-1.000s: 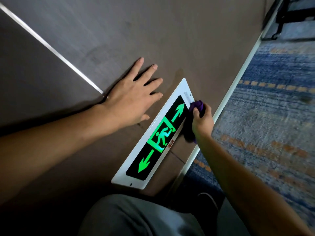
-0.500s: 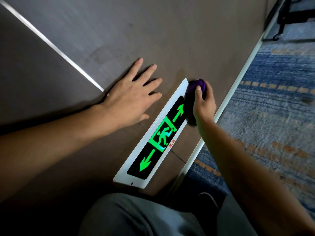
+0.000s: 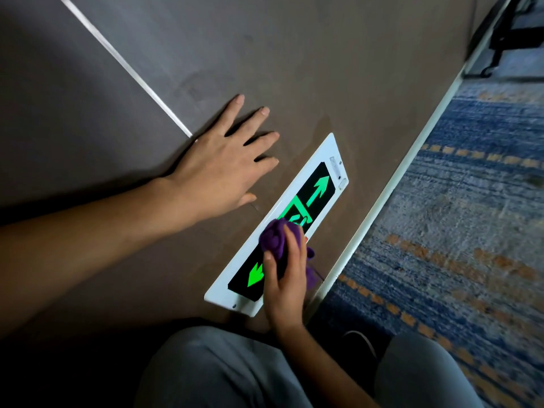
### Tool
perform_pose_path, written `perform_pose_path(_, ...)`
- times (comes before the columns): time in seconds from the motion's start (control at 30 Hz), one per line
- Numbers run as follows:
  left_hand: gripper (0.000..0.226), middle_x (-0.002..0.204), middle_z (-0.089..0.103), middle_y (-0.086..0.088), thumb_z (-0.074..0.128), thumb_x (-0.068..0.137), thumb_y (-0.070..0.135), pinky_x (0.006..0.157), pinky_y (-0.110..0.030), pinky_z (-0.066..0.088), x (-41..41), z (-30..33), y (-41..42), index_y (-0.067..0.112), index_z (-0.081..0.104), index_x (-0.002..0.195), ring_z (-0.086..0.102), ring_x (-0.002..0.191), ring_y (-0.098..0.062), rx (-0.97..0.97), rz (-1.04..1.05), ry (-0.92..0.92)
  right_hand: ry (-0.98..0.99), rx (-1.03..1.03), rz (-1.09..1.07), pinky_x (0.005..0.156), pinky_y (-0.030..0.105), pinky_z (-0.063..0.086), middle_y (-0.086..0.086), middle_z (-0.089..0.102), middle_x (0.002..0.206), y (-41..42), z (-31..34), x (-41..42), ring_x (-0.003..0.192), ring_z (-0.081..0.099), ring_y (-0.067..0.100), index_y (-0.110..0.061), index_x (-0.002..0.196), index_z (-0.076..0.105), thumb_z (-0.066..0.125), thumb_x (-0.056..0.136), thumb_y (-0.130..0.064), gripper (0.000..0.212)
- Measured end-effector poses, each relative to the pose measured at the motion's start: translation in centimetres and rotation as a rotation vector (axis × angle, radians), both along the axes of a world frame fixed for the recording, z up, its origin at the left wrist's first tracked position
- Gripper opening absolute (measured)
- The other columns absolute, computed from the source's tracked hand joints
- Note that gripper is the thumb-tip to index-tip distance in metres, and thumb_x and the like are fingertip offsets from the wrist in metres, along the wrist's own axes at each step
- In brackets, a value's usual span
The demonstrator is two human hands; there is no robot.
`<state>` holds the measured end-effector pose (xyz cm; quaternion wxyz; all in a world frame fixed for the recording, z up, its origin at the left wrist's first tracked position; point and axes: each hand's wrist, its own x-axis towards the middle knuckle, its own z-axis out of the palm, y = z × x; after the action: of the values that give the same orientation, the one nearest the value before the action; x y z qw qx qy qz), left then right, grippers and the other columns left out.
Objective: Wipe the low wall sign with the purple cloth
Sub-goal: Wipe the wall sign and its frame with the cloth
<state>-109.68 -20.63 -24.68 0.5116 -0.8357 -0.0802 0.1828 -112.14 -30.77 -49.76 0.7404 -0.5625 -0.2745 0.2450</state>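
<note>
The right hand (image 3: 285, 285) grips the bunched purple cloth (image 3: 275, 240), pressing it on the middle of the low wall sign (image 3: 318, 172), whose green arrows show beyond the knuckles and beside the thumb; the left hand (image 3: 219, 169) lies flat, fingers spread, on the wall (image 3: 323, 69) just beside the sign

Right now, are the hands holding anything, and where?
Right hand grips the bunched purple cloth around its lower part, against the sign. Left hand holds nothing.
</note>
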Motion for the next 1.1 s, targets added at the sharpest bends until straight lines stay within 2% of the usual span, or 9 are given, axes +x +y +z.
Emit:
perform_pose_path(0.13, 0.074, 0.169, 0.029, -0.010, 0.054, 0.090, 0.070, 0.123, -0.069, 0.005, -0.7, 0.1, -0.3, 0.029, 0.047, 0.152, 0.011, 0.158, -0.042, 0.003, 0.004, -0.011, -0.049, 0.038, 0.055, 0.118, 0.014, 0.025, -0.002, 0.029, 0.168, -1.4, -0.3, -1.7, 0.155, 0.026, 0.010, -0.029, 0.151, 0.047, 0.062, 0.100, -0.019, 0.054)
perform_pose_path(0.3, 0.070, 0.171, 0.024, -0.010, 0.047, 0.096, 0.067, 0.123, -0.070, 0.003, -1.7, -0.2, -0.6, 0.028, 0.045, 0.153, 0.009, 0.159, -0.043, 0.024, 0.004, -0.006, -0.062, 0.012, -0.031, 0.117, 0.011, 0.024, 0.002, 0.034, 0.164, 2.3, 0.3, 3.9, 0.153, 0.030, 0.014, -0.026, 0.151, 0.045, 0.061, 0.097, -0.003, 0.061)
perform_pose_path(0.47, 0.067, 0.169, 0.028, -0.010, 0.049, 0.096, 0.064, 0.123, -0.070, 0.005, -1.9, -0.2, -0.6, 0.027, 0.048, 0.151, 0.011, 0.158, -0.043, 0.002, -0.011, -0.033, 0.000, -0.080, -0.170, 0.099, -0.007, 0.023, -0.005, 0.032, 0.166, 7.5, 1.1, 12.3, 0.140, 0.034, 0.001, -0.033, 0.154, 0.040, 0.055, 0.099, -0.008, 0.063)
perform_pose_path(0.53, 0.066, 0.169, 0.029, -0.010, 0.051, 0.095, 0.064, 0.124, -0.070, 0.004, -1.9, -0.3, -0.6, 0.027, 0.049, 0.150, 0.011, 0.158, -0.043, -0.006, -0.015, -0.038, 0.026, -0.093, -0.203, 0.103, 0.002, 0.027, -0.008, 0.033, 0.166, 8.7, 1.4, 14.9, 0.139, 0.034, 0.000, -0.036, 0.154, 0.039, 0.054, 0.099, -0.012, 0.062)
perform_pose_path(0.6, 0.066, 0.168, 0.031, -0.010, 0.053, 0.094, 0.063, 0.124, -0.069, 0.004, -1.8, -0.4, -0.5, 0.027, 0.051, 0.149, 0.012, 0.158, -0.043, -0.015, -0.016, -0.048, 0.073, -0.079, -0.199, 0.115, 0.025, 0.037, -0.008, 0.038, 0.163, 8.8, 1.4, 15.8, 0.142, 0.041, 0.008, -0.042, 0.151, 0.040, 0.053, 0.097, -0.019, 0.060)
perform_pose_path(0.67, 0.067, 0.168, 0.032, -0.009, 0.054, 0.093, 0.063, 0.124, -0.069, 0.004, -1.8, -0.4, -0.5, 0.027, 0.051, 0.149, 0.013, 0.158, -0.043, -0.018, -0.019, -0.054, 0.130, -0.071, -0.168, 0.115, 0.043, 0.044, -0.008, 0.044, 0.158, 8.2, 1.3, 14.8, 0.139, 0.049, 0.016, -0.047, 0.148, 0.041, 0.054, 0.097, -0.025, 0.057)
perform_pose_path(0.8, 0.067, 0.168, 0.032, -0.009, 0.055, 0.092, 0.063, 0.124, -0.069, 0.005, -1.7, -0.4, -0.6, 0.027, 0.051, 0.149, 0.013, 0.158, -0.042, -0.014, -0.021, -0.055, 0.106, -0.024, -0.107, 0.113, 0.048, 0.046, -0.006, 0.047, 0.155, 5.0, 0.7, 9.4, 0.140, 0.049, 0.017, -0.042, 0.146, 0.045, 0.057, 0.097, -0.016, 0.057)
perform_pose_path(0.97, 0.067, 0.168, 0.031, -0.011, 0.059, 0.091, 0.061, 0.125, -0.068, 0.004, -2.6, -0.5, -1.2, 0.026, 0.051, 0.149, 0.013, 0.158, -0.042, -0.024, -0.006, -0.065, -0.043, 0.051, -0.009, 0.124, 0.032, 0.028, 0.005, 0.035, 0.163, 0.2, -0.5, 0.5, 0.153, 0.031, 0.015, -0.023, 0.150, 0.048, 0.060, 0.097, -0.016, 0.054)
perform_pose_path(1.1, 0.068, 0.169, 0.028, -0.012, 0.058, 0.092, 0.061, 0.124, -0.069, 0.004, -4.9, -0.8, -2.2, 0.026, 0.051, 0.149, 0.011, 0.158, -0.043, -0.024, 0.003, -0.059, -0.056, 0.054, 0.085, 0.124, 0.024, 0.020, 0.007, 0.026, 0.168, -2.3, -1.0, -4.3, 0.157, 0.022, 0.015, -0.027, 0.151, 0.045, 0.061, 0.097, -0.014, 0.058)
